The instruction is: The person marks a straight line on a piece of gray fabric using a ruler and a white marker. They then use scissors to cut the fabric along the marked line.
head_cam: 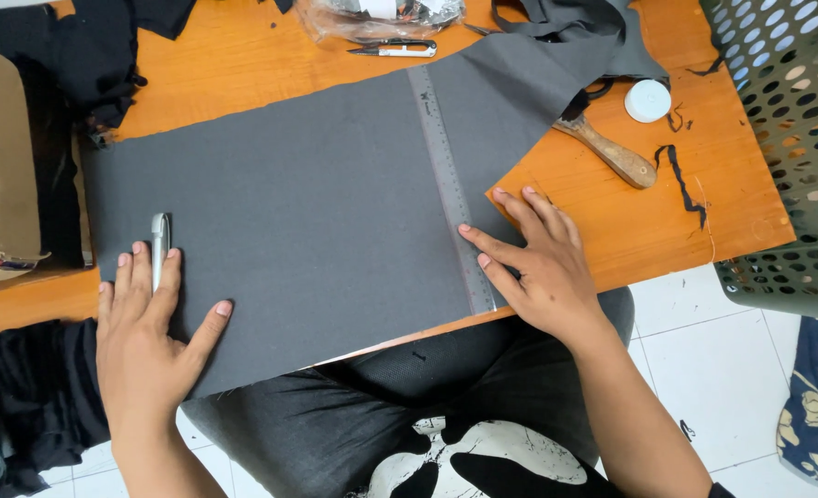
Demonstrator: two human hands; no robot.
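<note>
From the head camera I looked down on an orange wooden bench point(612, 212) with a sheet of grey fabric point(308, 212) spread flat across most of it, its near edge hanging just past the bench's front edge. A long metal ruler point(450, 184) lay on the cloth, running from the far side to the front edge. The right hand point(538, 263) pressed flat there, fingers spread wide, two fingertips on the ruler and the rest on cloth and bare wood. The left hand point(146, 332) lay flat near the front left corner, fingers open, with a silver marking pen point(158, 249) pinned between index and middle finger (not truly gripped, as far as I could see).

Toward the far edge sat thread snips point(395, 48) beside a clear plastic bag point(381, 17). Near the right edge I saw a wooden-handled brush point(607, 152), a white round lid point(648, 100) and black fabric scraps point(681, 180). A cardboard box point(3, 157) stood at the left end, black cloth point(86, 55) heaped beside it. Off the right end stood a green perforated basket point(792, 138); below was white tiled floor point(704, 350).
</note>
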